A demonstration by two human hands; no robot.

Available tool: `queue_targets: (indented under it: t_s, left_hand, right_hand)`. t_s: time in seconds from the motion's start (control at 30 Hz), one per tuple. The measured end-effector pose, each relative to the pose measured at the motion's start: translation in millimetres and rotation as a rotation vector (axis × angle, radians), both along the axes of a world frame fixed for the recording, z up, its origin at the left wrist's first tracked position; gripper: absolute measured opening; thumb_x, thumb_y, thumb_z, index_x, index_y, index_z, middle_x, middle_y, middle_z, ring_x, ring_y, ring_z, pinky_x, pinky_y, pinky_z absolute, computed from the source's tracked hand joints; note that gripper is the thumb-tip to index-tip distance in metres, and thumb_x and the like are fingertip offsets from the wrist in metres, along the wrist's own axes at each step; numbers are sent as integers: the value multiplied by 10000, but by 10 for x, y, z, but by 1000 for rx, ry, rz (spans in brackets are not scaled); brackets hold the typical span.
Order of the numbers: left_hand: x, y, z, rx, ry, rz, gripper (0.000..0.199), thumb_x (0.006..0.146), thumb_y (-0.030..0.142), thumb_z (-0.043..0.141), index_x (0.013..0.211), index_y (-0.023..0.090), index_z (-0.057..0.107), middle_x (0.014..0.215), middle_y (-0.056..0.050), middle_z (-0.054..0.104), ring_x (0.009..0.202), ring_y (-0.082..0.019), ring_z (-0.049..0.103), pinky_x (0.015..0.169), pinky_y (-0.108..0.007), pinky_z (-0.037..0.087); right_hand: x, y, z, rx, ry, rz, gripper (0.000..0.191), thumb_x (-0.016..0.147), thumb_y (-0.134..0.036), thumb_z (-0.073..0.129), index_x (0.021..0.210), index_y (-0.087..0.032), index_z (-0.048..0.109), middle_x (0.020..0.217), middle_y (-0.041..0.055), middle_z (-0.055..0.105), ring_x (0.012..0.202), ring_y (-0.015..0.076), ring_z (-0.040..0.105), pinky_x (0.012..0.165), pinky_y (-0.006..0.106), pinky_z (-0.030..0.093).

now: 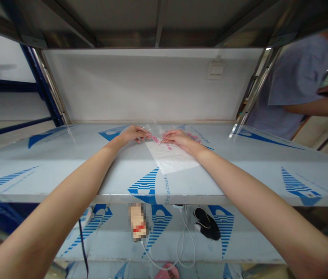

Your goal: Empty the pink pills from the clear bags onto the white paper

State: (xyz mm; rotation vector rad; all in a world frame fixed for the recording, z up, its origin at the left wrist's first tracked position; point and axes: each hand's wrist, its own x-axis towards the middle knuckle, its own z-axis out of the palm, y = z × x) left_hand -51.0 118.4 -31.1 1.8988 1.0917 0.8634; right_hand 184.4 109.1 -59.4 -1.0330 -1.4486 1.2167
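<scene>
Near the back of the upper shelf, my left hand [136, 133] is closed on the left side of a clear plastic bag [154, 128]. My right hand [178, 138] pinches the bag's other side, with its fingers together. Small pink pieces [155, 138] show at the bag between my hands. Beneath lies a white sheet [171, 159], with a few pink pieces [169, 147] on it. More pink pieces [194, 136] lie just beyond my right hand, partly hidden by it.
The metal shelf [73, 170] has a blue-printed film. On the lower shelf are a blurred-out device [138, 224], white cables [194, 248] and a black object [208, 224]. Another shelf [123, 23] hangs overhead. A person in a grey-blue shirt [300, 73] stands at the right.
</scene>
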Motion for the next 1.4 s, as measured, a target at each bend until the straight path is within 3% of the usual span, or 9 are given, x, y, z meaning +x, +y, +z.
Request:
queue_targets:
  t_s: [0.23,0.47,0.73,0.93,1.07,1.27,1.4]
  left_hand:
    - [41,-45,16,42,1,-7,365,696,376,727,980,148,754,1003,-95,728,776,-149,589,615,-228,439]
    - [63,-47,0,-1,48,51,309,705,298,748,958,121,753,942,-102,738,639,-110,548,584,-234,412]
    - [64,-47,-1,20,152,107,333,673,446,791,695,121,724,597,-27,612,516,-101,443,532,-248,339]
    - [95,-111,41,28,65,96,219,698,327,720,809,139,736,812,-53,703,672,-127,544,588,-230,391]
    - [100,-118,44,46,60,71,262,720,380,699,828,145,739,877,-69,713,709,-133,561,608,-228,406]
    - [97,-69,-12,30,167,-26,363,707,485,759,738,123,747,590,-33,610,523,-103,446,501,-236,316]
    - [90,-28,-44,27,157,-66,305,702,415,777,804,127,768,560,-6,575,493,-89,416,485,-233,297]
  right_hand:
    - [9,42,-17,19,-30,13,233,766,78,591,742,-137,677,720,44,689,654,111,655,755,211,558]
    - [12,89,-52,18,-53,6,177,754,39,657,748,-138,666,749,60,692,661,128,662,776,260,575]
    - [-21,-5,12,-1,-62,-18,214,779,54,599,737,-145,665,739,36,687,658,112,643,812,244,561]
    - [-18,19,1,3,-57,-17,208,760,47,636,723,-155,668,767,51,693,656,117,644,865,275,561]
    - [-12,39,-11,13,-48,-15,205,766,41,639,724,-157,674,768,59,694,680,125,654,862,276,564]
    - [-38,3,9,18,-63,-26,227,771,56,603,722,-156,671,737,44,681,673,121,647,856,276,560]
    - [-54,-27,23,-4,-58,-42,258,785,67,568,704,-155,670,760,56,680,664,124,646,879,291,552]
